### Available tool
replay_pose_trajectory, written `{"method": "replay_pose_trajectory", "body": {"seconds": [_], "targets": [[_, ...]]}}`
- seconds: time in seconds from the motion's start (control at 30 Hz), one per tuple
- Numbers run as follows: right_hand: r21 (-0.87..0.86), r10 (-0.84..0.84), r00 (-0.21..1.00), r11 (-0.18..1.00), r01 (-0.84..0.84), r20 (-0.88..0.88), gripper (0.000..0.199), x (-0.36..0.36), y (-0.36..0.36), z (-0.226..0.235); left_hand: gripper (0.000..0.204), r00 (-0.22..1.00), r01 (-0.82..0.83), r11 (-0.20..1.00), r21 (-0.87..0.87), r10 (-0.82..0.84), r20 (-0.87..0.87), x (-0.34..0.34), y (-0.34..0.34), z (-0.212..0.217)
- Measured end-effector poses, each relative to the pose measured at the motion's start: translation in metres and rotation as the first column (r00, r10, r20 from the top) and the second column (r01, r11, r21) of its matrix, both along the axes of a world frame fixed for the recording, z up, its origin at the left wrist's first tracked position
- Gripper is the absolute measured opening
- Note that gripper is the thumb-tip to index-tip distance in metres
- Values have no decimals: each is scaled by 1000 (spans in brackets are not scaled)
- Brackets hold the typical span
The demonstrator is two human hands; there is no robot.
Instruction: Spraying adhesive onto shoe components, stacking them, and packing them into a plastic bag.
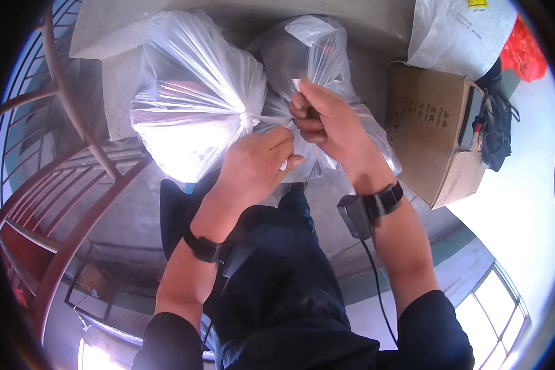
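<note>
A full translucent plastic bag (197, 92) stands in front of me on the left, its mouth gathered into a tight knot (248, 121). To its right stands a second translucent plastic bag (330, 58), with darker contents showing through. Twisted plastic runs from the knot toward my right hand (330, 120), whose fingers are closed on it; a white tip sticks out above the thumb. Just below the knot, my left hand (259, 157) is closed too, with a bit of white plastic showing between thumb and fingers. Both wrists wear black straps with small devices.
A brown cardboard box (422, 123) stands at the right, with a white sack (459, 37), a red plastic bag (524, 52) and a black bag (498, 129) by it. Brown metal railings (74, 117) run along the left. Concrete steps (114, 28) lie behind the bags.
</note>
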State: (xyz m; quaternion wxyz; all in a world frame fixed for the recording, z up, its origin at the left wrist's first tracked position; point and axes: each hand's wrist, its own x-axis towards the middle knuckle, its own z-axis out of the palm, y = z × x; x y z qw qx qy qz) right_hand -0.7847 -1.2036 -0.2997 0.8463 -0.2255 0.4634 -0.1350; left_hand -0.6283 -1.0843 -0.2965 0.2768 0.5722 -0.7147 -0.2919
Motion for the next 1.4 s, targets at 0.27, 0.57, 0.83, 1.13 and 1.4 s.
{"method": "replay_pose_trajectory", "body": {"seconds": [0.27, 0.57, 0.83, 1.13, 1.4], "targets": [[-407, 321, 799, 728, -552, -508, 49, 18, -46, -47, 22, 942, -146, 900, 411, 254, -220, -13, 27, -22], [-665, 310, 812, 467, -583, -494, 33, -17, -26, -21, 19, 768, -181, 931, 317, 335, -546, -1, 19, 3], [-755, 148, 843, 384, -531, -517, 26, -26, 29, -14, 15, 828, -242, 970, 34, 224, -514, -16, -49, 9], [-567, -104, 984, 824, 5, -143, 26, -24, 41, -23, 16, 955, -296, 943, 150, 295, 32, -25, -34, -20], [-321, -269, 963, 913, 251, -11, 32, -23, 48, -25, 9, 913, -380, 924, 36, 381, -147, -24, -30, -40]]}}
